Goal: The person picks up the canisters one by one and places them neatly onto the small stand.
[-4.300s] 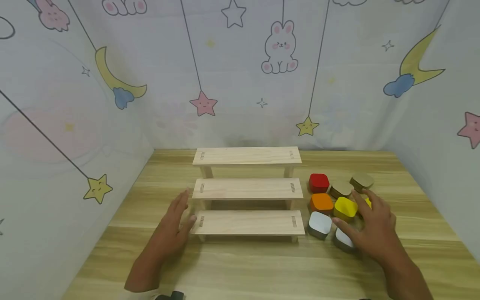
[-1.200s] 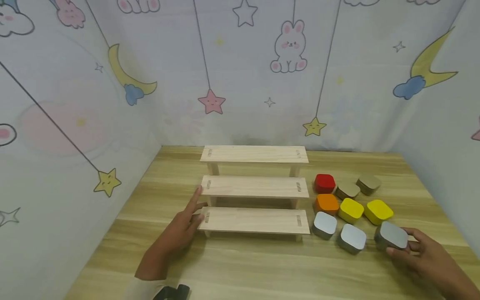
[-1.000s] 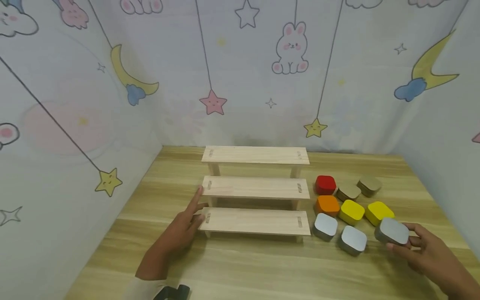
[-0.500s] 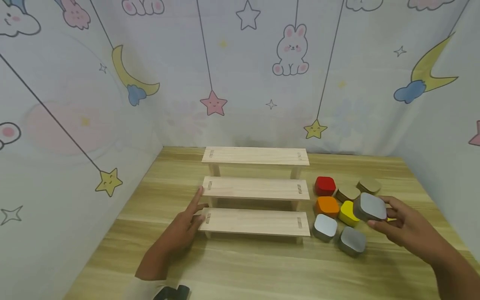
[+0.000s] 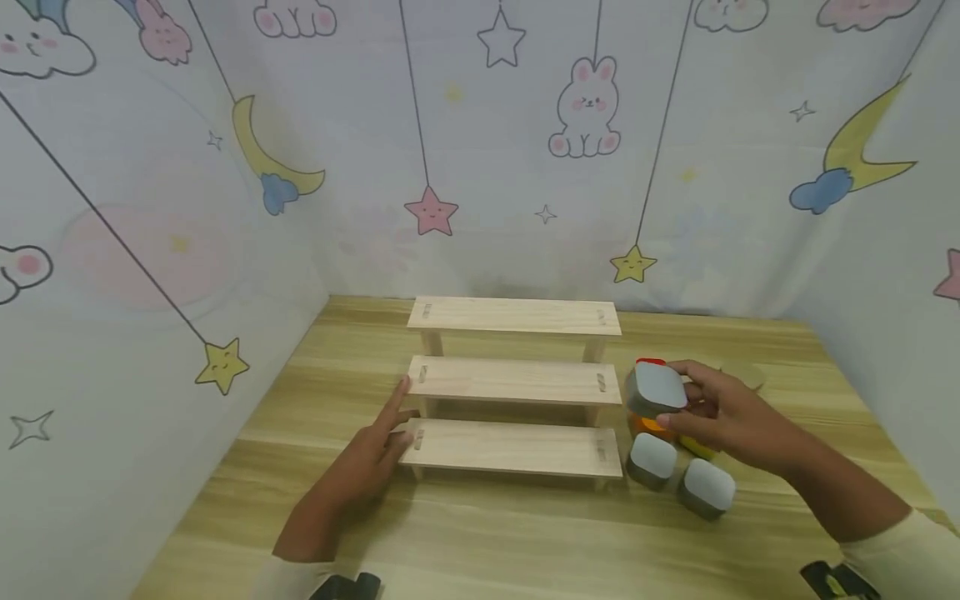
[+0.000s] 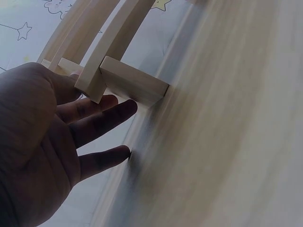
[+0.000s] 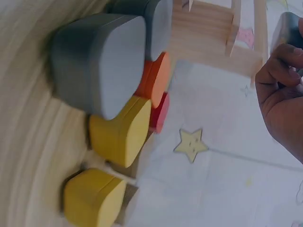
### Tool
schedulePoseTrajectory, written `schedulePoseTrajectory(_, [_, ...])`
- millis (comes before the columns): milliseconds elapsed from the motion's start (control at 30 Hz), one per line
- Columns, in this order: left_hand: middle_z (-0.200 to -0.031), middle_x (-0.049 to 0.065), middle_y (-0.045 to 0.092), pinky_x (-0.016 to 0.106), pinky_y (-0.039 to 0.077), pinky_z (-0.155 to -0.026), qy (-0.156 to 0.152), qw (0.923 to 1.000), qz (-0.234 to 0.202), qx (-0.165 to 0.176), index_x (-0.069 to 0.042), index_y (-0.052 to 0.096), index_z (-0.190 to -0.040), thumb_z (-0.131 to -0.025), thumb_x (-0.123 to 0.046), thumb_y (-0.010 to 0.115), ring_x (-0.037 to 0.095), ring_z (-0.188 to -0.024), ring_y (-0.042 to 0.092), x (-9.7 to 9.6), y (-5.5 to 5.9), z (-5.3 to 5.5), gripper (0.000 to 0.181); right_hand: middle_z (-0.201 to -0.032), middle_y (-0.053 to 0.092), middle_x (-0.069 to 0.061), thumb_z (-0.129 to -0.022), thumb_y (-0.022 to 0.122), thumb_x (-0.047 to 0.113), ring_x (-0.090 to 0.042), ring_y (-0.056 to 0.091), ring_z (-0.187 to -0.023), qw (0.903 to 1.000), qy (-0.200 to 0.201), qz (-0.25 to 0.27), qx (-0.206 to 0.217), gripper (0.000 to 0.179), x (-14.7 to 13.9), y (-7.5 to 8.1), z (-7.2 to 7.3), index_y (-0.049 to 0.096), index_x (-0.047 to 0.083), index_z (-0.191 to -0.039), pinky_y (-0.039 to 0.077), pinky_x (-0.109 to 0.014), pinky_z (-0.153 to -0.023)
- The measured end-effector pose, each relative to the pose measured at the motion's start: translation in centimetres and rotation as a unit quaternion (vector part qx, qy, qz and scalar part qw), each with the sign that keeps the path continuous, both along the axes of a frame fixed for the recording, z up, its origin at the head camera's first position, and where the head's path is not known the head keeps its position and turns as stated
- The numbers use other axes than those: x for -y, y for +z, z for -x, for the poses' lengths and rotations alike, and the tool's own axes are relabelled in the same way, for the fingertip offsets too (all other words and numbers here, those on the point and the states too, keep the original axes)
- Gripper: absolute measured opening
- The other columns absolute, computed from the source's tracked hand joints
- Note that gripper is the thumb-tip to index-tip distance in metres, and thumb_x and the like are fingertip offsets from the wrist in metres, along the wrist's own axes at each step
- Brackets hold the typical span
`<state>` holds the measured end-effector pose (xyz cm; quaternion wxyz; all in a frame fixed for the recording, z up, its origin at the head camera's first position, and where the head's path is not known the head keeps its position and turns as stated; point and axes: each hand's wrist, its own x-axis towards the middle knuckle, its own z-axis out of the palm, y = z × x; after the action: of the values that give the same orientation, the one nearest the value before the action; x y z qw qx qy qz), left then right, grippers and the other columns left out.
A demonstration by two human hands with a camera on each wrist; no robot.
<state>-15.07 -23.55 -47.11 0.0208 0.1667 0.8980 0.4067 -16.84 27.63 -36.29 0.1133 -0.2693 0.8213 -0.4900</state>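
In the head view, the right hand [image 5: 738,421] pinches a grey rounded-square block [image 5: 658,386] between thumb and fingers, holding it up in front of the orange block [image 5: 649,427], right of the wooden three-step stand [image 5: 517,379]. The left hand [image 5: 371,458] touches the stand's left end.

The left wrist view shows that hand's fingers spread apart; the stand looks stiff but perhaps light enough to shift if bumped.

In the right wrist view, a second grey block [image 7: 120,66] shows thick, smooth walls: likely rigid, light, sturdy, slightly slippery, best held by opposite sides.
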Motion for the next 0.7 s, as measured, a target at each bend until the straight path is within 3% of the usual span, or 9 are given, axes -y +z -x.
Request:
schedulePoseTrajectory(133, [-0.161, 0.027, 0.056, 0.067, 0.046, -0.120, -0.005, 0.9999, -0.011, 0.002, -0.034, -0.003, -0.177, -0.116, -0.010, 0.050, 0.046, -0.138, 0.066, 0.2, -0.1, 0.0, 0.084, -0.135, 0.070, -0.020, -0.105, 0.074, 0.012, -0.016, 0.077, -0.113, 0.9999, 0.011, -0.010, 0.005, 0.052, 2.4, 1.1, 1.1, 0.049, 0.003, -0.150, 0.065, -0.031, -0.088])
schedulePoseTrajectory(300, [-0.161, 0.025, 0.057, 0.066, 0.044, -0.122, -0.002, 1.0000, -0.009, 0.000, -0.035, -0.003, -0.177, -0.116, -0.011, 0.050, 0.045, -0.139, 0.066, 0.2, -0.3, 0.0, 0.084, -0.135, 0.070, -0.022, -0.103, 0.077, 0.013, -0.026, 0.076, -0.115, 0.9989, 0.024, -0.037, -0.017, 0.056, 5.0, 2.7, 2.4, 0.049, 0.001, -0.151, 0.065, -0.031, -0.091])
schedulePoseTrajectory(500, [-0.161, 0.025, 0.057, 0.067, 0.044, -0.122, 0.002, 1.0000, -0.007, 0.001, -0.034, -0.002, -0.177, -0.116, -0.011, 0.050, 0.045, -0.140, 0.065, 0.3, -0.2, -0.1, 0.084, -0.139, 0.071, -0.024, -0.103, 0.079, 0.020, -0.037, 0.076, -0.119, 0.9981, 0.007, -0.062, 0.001, 0.061, 8.1, 4.7, 4.1, 0.047, 0.003, -0.153, 0.065, -0.051, -0.098])
schedulePoseTrajectory(600, [-0.162, 0.023, 0.057, 0.066, 0.044, -0.122, 0.006, 0.9999, -0.007, 0.004, -0.036, -0.003, -0.177, -0.116, -0.011, 0.051, 0.044, -0.142, 0.063, 0.2, -0.1, -0.2, 0.085, -0.141, 0.071, -0.023, -0.103, 0.079, 0.025, -0.041, 0.075, -0.121, 0.9977, -0.008, -0.065, 0.014, 0.063, 9.8, 5.5, 5.0, 0.047, 0.007, -0.154, 0.064, -0.056, -0.095])
schedulePoseTrajectory(700, [-0.162, 0.021, 0.057, 0.066, 0.044, -0.123, 0.011, 0.9999, -0.009, 0.008, -0.038, -0.003, -0.177, -0.116, -0.012, 0.051, 0.043, -0.146, 0.060, 0.1, -0.1, -0.1, 0.085, -0.141, 0.070, -0.022, -0.103, 0.078, 0.028, -0.040, 0.076, -0.118, 0.9976, -0.009, -0.067, 0.013, 0.063, 11.5, 5.9, 6.2, 0.048, 0.011, -0.156, 0.064, -0.052, -0.090])
